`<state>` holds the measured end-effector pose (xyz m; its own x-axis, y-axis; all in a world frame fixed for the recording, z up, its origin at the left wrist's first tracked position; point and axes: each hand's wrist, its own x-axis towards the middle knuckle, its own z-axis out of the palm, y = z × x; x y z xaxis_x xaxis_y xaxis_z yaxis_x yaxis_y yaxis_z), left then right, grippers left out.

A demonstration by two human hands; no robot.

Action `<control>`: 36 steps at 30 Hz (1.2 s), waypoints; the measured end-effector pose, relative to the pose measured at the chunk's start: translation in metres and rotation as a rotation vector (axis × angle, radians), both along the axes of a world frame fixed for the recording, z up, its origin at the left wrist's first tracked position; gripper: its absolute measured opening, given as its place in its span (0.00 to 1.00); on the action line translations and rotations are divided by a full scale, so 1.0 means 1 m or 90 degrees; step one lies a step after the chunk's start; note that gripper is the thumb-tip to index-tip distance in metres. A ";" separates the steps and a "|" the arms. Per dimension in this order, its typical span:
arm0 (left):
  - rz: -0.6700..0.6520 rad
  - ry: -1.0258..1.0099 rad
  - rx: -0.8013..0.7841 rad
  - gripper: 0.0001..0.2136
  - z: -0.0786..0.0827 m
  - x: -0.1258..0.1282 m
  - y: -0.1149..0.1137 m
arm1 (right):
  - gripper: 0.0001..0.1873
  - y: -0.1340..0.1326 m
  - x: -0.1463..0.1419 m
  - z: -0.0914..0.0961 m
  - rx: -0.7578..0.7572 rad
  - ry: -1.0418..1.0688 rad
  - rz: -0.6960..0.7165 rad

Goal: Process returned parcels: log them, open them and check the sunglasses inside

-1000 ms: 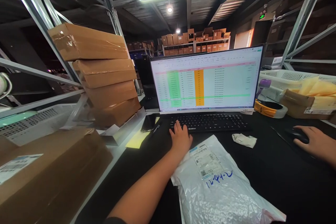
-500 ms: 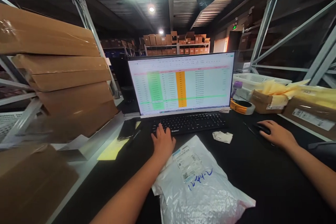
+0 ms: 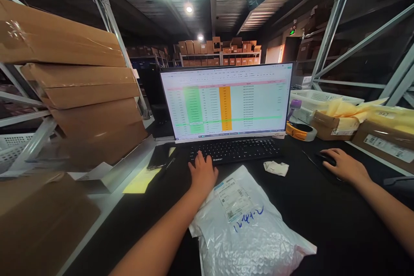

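My left hand point(image 3: 203, 174) rests with its fingers spread on the lower left keys of a black keyboard point(image 3: 239, 151). On the right, my right hand point(image 3: 347, 166) is curled over a black computer mouse point(image 3: 327, 159). Behind the keyboard a monitor point(image 3: 255, 103) displays a spreadsheet with a green and an orange column. A white plastic mailer bag point(image 3: 249, 241) lies on the black desk just in front of the keyboard, close to my left forearm. It carries a printed shipping label point(image 3: 234, 198) and blue handwriting.
Cardboard boxes point(image 3: 93, 86) are stacked at the left. Yellow paper point(image 3: 140, 183), a pen and a dark phone-like object point(image 3: 160, 157) lie left of the keyboard. A crumpled white paper point(image 3: 276, 168), a tape roll point(image 3: 300, 131), a white basket point(image 3: 323, 95) and open boxes point(image 3: 336, 127) are at the right.
The view has shifted slightly, so everything sits a little further right in the picture. Both hands stay on the keyboard and mouse, and the bag lies in the same place.
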<state>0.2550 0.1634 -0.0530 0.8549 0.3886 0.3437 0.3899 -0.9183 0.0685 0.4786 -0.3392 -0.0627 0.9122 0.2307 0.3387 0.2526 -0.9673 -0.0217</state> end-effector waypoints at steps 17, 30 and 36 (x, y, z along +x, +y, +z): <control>0.001 0.011 0.006 0.20 0.002 -0.002 -0.001 | 0.27 0.008 -0.007 0.008 0.004 0.016 0.020; 0.002 0.037 0.032 0.23 0.006 -0.001 0.001 | 0.23 0.019 -0.011 0.011 0.033 -0.045 -0.010; 0.002 0.035 0.053 0.22 0.005 0.000 0.002 | 0.24 0.017 -0.004 0.006 0.050 -0.051 -0.004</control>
